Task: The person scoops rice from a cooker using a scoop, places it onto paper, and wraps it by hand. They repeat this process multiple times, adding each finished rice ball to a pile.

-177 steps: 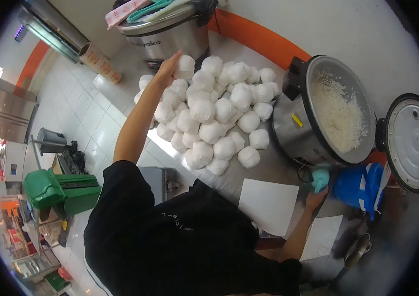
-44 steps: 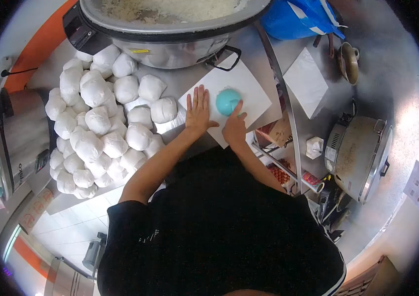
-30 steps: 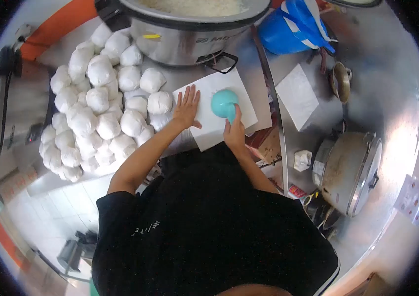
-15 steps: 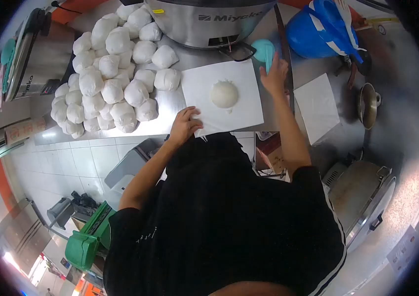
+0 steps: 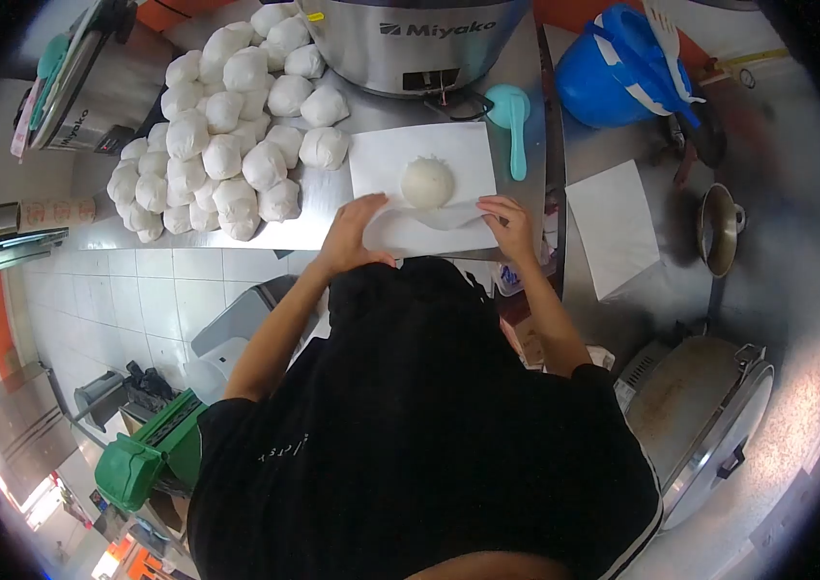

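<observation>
A white sheet of wrapping paper (image 5: 376,150) lies on the steel counter with a round mound of rice (image 5: 427,182) on it. Its near side is lifted and folds up against the rice. My left hand (image 5: 354,237) grips the paper's near left part, thumb towards me and fingers pointing to the rice. On the other side, my right hand (image 5: 510,228) pinches the raised edge at the right. A turquoise rice scoop (image 5: 517,140) lies beyond my right hand, handle pointing towards me, touching neither hand.
Many paper-wrapped bundles (image 5: 221,155) are piled to the left. A large Miyako rice cooker (image 5: 429,48) stands behind the paper. At right are a blue container (image 5: 603,82), a stack of white paper (image 5: 613,227) and a small pan (image 5: 717,232).
My right hand has let go of the scoop and come back to the paper's right side. The near edge of the paper, flat before, is now raised against the rice.
</observation>
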A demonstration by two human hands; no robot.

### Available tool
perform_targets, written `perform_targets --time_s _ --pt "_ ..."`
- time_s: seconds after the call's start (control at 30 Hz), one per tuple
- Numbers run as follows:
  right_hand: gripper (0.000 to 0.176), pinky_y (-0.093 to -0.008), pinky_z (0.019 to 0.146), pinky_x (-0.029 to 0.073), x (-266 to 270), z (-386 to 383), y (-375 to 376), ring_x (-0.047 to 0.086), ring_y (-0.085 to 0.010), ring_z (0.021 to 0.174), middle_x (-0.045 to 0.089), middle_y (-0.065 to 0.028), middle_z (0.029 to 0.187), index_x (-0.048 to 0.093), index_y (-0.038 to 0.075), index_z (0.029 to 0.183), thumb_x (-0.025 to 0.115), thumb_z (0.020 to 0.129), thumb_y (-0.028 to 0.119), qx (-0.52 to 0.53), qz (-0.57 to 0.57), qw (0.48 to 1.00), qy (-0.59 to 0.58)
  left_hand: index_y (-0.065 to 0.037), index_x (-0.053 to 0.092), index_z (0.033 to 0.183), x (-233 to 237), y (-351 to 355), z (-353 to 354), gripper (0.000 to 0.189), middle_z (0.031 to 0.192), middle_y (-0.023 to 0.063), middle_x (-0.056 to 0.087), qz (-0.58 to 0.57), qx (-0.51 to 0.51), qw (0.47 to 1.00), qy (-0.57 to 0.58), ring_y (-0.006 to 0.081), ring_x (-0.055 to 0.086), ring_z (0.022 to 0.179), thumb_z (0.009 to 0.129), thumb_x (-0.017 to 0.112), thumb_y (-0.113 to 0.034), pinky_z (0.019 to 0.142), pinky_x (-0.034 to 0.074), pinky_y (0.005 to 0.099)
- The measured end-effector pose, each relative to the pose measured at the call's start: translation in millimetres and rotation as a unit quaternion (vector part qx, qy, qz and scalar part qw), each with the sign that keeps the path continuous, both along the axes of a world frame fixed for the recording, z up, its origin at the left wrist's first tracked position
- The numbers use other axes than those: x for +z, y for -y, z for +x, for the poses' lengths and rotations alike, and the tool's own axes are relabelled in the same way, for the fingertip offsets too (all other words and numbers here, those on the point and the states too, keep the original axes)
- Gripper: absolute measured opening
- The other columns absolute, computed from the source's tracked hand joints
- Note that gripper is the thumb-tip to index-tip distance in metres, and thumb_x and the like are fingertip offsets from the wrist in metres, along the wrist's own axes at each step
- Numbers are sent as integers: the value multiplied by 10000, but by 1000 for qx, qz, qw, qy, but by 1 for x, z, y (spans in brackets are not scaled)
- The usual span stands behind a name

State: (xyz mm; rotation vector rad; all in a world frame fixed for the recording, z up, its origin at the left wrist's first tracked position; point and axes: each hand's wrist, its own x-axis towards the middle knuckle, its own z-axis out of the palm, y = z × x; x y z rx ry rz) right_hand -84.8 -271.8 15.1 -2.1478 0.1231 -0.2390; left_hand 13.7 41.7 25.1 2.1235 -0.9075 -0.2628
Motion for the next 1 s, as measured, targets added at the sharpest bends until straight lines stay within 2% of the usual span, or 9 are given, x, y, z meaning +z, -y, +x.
perform_targets --time_s 0.17,0.27,0.33,0.43,0.53,0.57,0.67,0.97,1.0 --pt "200 -385 929 445 -11 -23 4 583 -253 1092 678 -96 1040 719 43 922 650 740 -5 31 117 992 -28 -110 680 1082 -42 -24 -24 354 1232 76 590 12 33 997 64 305 479 1214 729 691 -94 990 407 405" --pt "204 -375 954 440 -9 -45 -1 578 -261 1104 679 -109 1034 720 45 935 653 750 -9 112 -42 993 23 -101 712 1006 -32 -31 -37 284 1191 64 621 -22 69 997 29 306 487 1209 726 677 -64 993 417 399" --pt "172 -372 962 434 -4 -55 -14 573 -260 1112 681 -103 1031 719 34 934 659 774 18 100 11 995 17 -67 714 978 -34 -39 -41 229 1180 69 631 -62 89 994 -13 296 471 1236 759 657 -36 1005 412 382" --pt "150 -363 935 450 -4 -51 -24 591 -242 1069 683 -100 1005 706 6 953 653 825 66 49 174 982 -48 -27 713 917 -39 -34 -38 149 1003 77 687 -227 198 936 -180 236 596 1020 832 659 -137 841 480 324" --pt "164 -366 913 463 -46 -41 -12 603 -210 1026 669 -107 1011 665 -33 994 604 888 77 -73 345 919 -178 -7 700 898 -45 -18 -22 270 834 90 686 -128 314 884 -321 162 604 747 894 613 -263 666 473 276" --pt "171 -370 910 465 -60 -38 -6 603 -199 1016 662 -111 1020 647 -47 1009 582 909 74 -123 391 884 -226 3 693 815 -51 -13 -15 347 665 55 642 -90 345 889 -288 106 524 583 848 667 -342 579 425 266" --pt "238 -348 851 491 -46 -27 -3 626 -190 924 650 -102 1001 598 -40 1079 609 904 121 -129 496 821 -251 9 690 760 -27 4 0 404 619 69 628 -13 386 884 -262 124 549 563 808 696 -392 562 435 290" --pt "283 -363 822 502 -35 -18 7 631 -194 904 648 -67 1010 584 -19 1094 594 922 206 -156 453 807 -345 -55 697 768 -34 -11 12 297 675 93 667 -19 501 852 -149 247 629 590 812 681 -349 566 470 357" --pt "287 -373 827 494 -39 -15 8 624 -218 916 640 -78 1026 587 -15 1108 593 915 197 -131 347 882 -291 -52 695 786 -26 -12 7 273 695 99 671 -42 493 861 -120 256 631 601 825 672 -322 571 474 361"
